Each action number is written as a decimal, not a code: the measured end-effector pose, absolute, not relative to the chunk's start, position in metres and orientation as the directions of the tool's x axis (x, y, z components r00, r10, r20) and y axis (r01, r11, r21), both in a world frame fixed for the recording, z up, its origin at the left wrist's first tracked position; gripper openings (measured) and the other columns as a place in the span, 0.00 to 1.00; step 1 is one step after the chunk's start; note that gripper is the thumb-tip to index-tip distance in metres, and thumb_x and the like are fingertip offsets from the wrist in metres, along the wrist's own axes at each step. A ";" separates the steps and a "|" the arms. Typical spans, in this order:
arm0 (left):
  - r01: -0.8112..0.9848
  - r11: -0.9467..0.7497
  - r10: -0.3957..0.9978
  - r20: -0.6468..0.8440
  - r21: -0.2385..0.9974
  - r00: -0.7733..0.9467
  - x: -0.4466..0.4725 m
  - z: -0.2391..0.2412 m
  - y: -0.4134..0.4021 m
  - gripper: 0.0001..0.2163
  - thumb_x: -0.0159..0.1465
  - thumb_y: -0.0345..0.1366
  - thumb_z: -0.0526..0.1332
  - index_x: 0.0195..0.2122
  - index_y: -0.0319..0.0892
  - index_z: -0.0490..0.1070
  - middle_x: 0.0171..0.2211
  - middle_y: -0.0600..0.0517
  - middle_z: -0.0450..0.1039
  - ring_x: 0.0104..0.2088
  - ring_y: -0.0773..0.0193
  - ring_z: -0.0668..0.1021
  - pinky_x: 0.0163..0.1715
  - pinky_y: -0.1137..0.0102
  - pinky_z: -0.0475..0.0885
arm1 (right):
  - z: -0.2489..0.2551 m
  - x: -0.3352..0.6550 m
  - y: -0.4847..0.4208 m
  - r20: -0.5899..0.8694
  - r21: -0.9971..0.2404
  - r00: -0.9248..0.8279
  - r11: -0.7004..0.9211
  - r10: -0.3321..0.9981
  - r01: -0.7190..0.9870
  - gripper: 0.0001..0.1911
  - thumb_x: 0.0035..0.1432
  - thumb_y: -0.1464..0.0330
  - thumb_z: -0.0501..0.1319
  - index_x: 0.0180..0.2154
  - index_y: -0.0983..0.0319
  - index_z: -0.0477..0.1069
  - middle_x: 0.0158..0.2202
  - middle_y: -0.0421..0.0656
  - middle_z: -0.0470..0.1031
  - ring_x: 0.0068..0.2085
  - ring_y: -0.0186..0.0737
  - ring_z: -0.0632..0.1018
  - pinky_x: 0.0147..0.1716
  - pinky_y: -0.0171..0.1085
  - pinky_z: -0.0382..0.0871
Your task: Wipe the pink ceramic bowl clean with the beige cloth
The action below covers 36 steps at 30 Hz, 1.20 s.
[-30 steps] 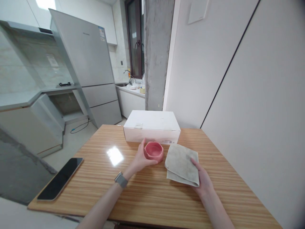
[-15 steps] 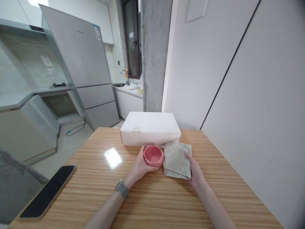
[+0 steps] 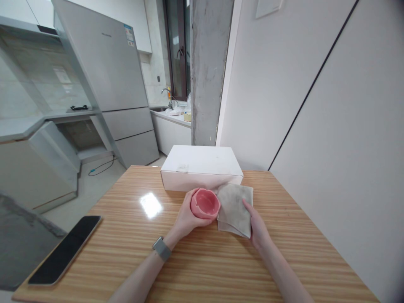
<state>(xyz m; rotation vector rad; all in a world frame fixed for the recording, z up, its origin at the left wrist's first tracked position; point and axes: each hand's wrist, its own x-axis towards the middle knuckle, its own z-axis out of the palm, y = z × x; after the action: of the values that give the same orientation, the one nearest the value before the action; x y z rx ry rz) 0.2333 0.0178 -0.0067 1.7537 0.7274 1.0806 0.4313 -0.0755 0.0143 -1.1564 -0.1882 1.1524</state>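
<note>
My left hand (image 3: 186, 216) is wrapped round the left side of a pink ashtray (image 3: 205, 203) with notches in its rim. The ashtray tilts to the right, its hollow facing up. In my right hand (image 3: 257, 225) is a folded grey cloth (image 3: 234, 208), with the thumb on top and the other fingers hidden beneath. The cloth's left edge meets or nearly meets the ashtray's right side. Both are just in front of a white box (image 3: 202, 182).
The wood-grain table (image 3: 202, 269) carries a dark phone-like slab (image 3: 66, 250) near its left edge. A white wall (image 3: 331, 126) rises on the right. Behind stand a grey fridge (image 3: 104, 71), a concrete pillar (image 3: 210, 71) and a sink counter (image 3: 173, 130).
My left hand has tipped the ashtray to the right, towards the cloth. The cloth in my right hand has tilted slightly. The whole view has shifted a little.
</note>
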 end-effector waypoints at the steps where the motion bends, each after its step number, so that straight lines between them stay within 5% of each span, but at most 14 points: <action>1: -0.009 -0.374 0.826 0.337 0.927 0.451 0.234 -0.006 0.016 0.44 0.40 0.38 0.77 0.59 0.46 0.59 0.59 0.44 0.64 0.58 0.50 0.70 0.59 0.55 0.64 | 0.014 0.428 -0.074 -0.368 -0.824 0.476 -0.042 0.799 -0.566 0.16 0.53 0.61 0.66 0.41 0.64 0.77 0.41 0.49 0.83 0.45 0.51 0.82 0.45 0.43 0.77; 6: -0.160 -0.186 0.815 0.243 0.969 0.525 0.237 -0.004 0.009 0.46 0.40 0.35 0.77 0.60 0.46 0.58 0.60 0.45 0.64 0.60 0.49 0.68 0.61 0.55 0.63 | 0.011 0.410 -0.067 -0.033 -0.981 0.467 0.061 0.884 -0.184 0.24 0.49 0.52 0.68 0.40 0.64 0.79 0.38 0.47 0.83 0.47 0.54 0.80 0.53 0.46 0.71; 9: -0.230 -0.100 0.810 0.213 0.968 0.546 0.237 -0.004 0.008 0.46 0.39 0.34 0.77 0.59 0.45 0.59 0.60 0.43 0.65 0.61 0.47 0.67 0.62 0.53 0.61 | 0.012 0.406 -0.070 0.205 -0.979 0.334 0.195 0.920 0.064 0.22 0.55 0.54 0.65 0.46 0.61 0.78 0.49 0.47 0.79 0.57 0.54 0.73 0.62 0.50 0.59; 12: -0.259 -0.056 0.813 0.195 0.964 0.549 0.235 -0.005 0.008 0.47 0.37 0.32 0.77 0.59 0.45 0.59 0.60 0.42 0.65 0.61 0.46 0.67 0.62 0.52 0.60 | 0.013 0.408 -0.074 0.400 -0.873 0.121 0.338 0.908 0.353 0.21 0.62 0.62 0.59 0.56 0.56 0.70 0.62 0.43 0.67 0.67 0.49 0.58 0.67 0.54 0.45; 16: -0.249 -0.078 0.806 0.208 0.965 0.554 0.235 -0.006 0.006 0.48 0.39 0.31 0.77 0.61 0.44 0.57 0.61 0.41 0.65 0.61 0.48 0.67 0.63 0.53 0.60 | 0.009 0.415 -0.075 0.495 -0.588 -0.149 0.456 0.856 0.668 0.26 0.63 0.72 0.53 0.62 0.55 0.62 0.65 0.43 0.62 0.69 0.47 0.52 0.67 0.60 0.41; 23: -0.245 -0.190 0.807 0.293 0.951 0.513 0.238 -0.015 0.007 0.48 0.39 0.31 0.77 0.61 0.45 0.57 0.61 0.42 0.64 0.61 0.47 0.67 0.63 0.54 0.61 | 0.013 0.409 -0.079 0.518 -0.393 -0.267 0.504 0.812 0.769 0.24 0.61 0.74 0.55 0.59 0.61 0.66 0.58 0.49 0.72 0.66 0.50 0.59 0.66 0.61 0.47; 28: -0.219 -0.197 0.813 0.285 0.955 0.509 0.237 -0.016 0.005 0.48 0.39 0.30 0.77 0.61 0.45 0.57 0.60 0.43 0.66 0.59 0.47 0.70 0.61 0.53 0.62 | 0.021 0.395 -0.080 0.522 -0.316 -0.310 0.518 0.794 0.795 0.16 0.63 0.73 0.53 0.50 0.60 0.71 0.42 0.47 0.77 0.49 0.47 0.74 0.64 0.60 0.52; 36: -0.185 -0.234 0.819 0.296 0.955 0.491 0.236 -0.017 0.004 0.46 0.40 0.28 0.74 0.62 0.46 0.58 0.61 0.44 0.64 0.60 0.47 0.69 0.62 0.54 0.61 | 0.016 0.380 -0.081 0.537 -0.363 -0.245 0.484 0.807 0.797 0.17 0.63 0.74 0.52 0.51 0.58 0.70 0.36 0.46 0.76 0.41 0.48 0.73 0.54 0.58 0.64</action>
<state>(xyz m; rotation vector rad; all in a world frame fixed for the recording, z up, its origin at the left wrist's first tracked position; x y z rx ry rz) 0.2364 0.0036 -0.0173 1.5255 0.5733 1.0364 0.3802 -0.0812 0.0157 -1.3192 -2.0488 0.0200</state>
